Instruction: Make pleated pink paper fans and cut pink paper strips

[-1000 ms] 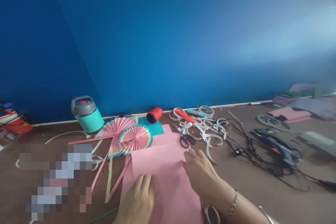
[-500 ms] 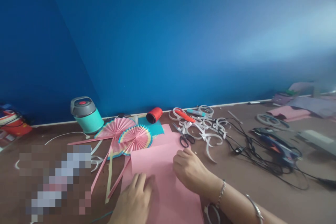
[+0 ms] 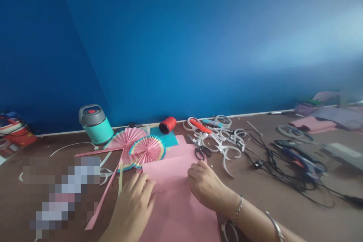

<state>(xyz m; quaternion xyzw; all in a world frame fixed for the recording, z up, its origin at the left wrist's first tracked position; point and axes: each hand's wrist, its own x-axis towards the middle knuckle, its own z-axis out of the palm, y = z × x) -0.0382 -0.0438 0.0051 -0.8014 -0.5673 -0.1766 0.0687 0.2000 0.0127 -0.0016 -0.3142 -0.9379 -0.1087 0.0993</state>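
A pink sheet of paper (image 3: 172,170) lies folded on the brown table in front of me. My left hand (image 3: 132,208) rests flat on its left edge, fingers stretched out over the paper. My right hand (image 3: 205,187) sits on the right part of the sheet with its fingers curled and pressed down near the fold; a bracelet is on that wrist. Just beyond the sheet lie two pleated pink paper fans (image 3: 147,149) with long pink and yellow strips. Black-handled scissors (image 3: 200,151) lie right past my right hand.
A teal flask (image 3: 95,123) and a red roll (image 3: 167,124) stand by the blue wall. White paper curls (image 3: 224,138), a red cutter (image 3: 200,125), black cables (image 3: 272,162) and a glue gun (image 3: 300,159) spread to the right. More pink paper (image 3: 312,123) lies far right.
My left hand slid from the sheet's lower middle up to its left edge. My right hand curled its fingers and drew back left along the fold.
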